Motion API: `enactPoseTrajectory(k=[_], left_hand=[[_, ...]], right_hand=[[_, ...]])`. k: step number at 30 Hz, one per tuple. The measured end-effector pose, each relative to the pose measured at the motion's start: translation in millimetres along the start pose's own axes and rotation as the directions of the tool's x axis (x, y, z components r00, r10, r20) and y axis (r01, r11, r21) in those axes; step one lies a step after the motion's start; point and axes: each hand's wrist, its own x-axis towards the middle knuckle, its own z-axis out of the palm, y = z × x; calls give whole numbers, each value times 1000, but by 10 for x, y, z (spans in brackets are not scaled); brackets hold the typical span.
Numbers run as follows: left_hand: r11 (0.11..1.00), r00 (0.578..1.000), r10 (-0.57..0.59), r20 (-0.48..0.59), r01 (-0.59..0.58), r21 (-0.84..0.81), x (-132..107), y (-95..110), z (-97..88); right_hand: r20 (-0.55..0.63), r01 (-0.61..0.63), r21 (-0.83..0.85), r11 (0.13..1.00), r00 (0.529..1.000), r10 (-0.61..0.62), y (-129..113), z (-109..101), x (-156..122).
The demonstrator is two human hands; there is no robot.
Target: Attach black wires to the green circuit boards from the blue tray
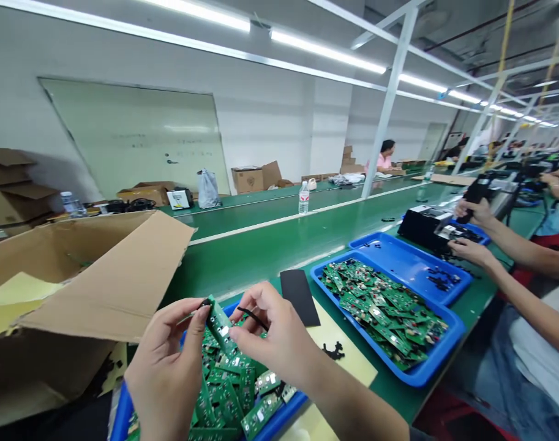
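Observation:
A green circuit board (221, 324) is held up between my two hands, over a blue tray (299, 401) heaped with similar boards (228, 392). My left hand (169, 355) is closed, thumb and forefinger pinching the board's upper left end, where a small black piece (206, 302) sits at the fingertips. From the other side my right hand (272, 331) grips the board's edge with its thumb against the face. A thin black strip (254, 317) also runs between the right hand's fingers. Part of the board is hidden behind the fingers.
Right of my tray, a second blue tray (458, 334) holds many boards; another blue tray (398, 263) has small black parts. A black sheet (300, 297) and black bits (333, 351) lie nearby. An open carton (118, 282) stands left. A co-worker's hands (474, 233) work at the right.

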Motion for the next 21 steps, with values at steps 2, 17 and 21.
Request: enactPoseTrajectory(k=[2, 17, 21], left_hand=[[997, 993, -71, 99, 73, -9, -8, -5, 40], [936, 681, -50, 731, -224, 272, 17, -161, 6], [852, 447, -283, 848, -288, 437, -69, -236, 75]], right_hand=[[-9, -35, 31, 999, 999, 36, 17, -57, -15], [-811, -716, -430, 550, 575, 113, 767, -2288, -706], [-806, -723, -497, 479, 589, 54, 938, -2581, -771]])
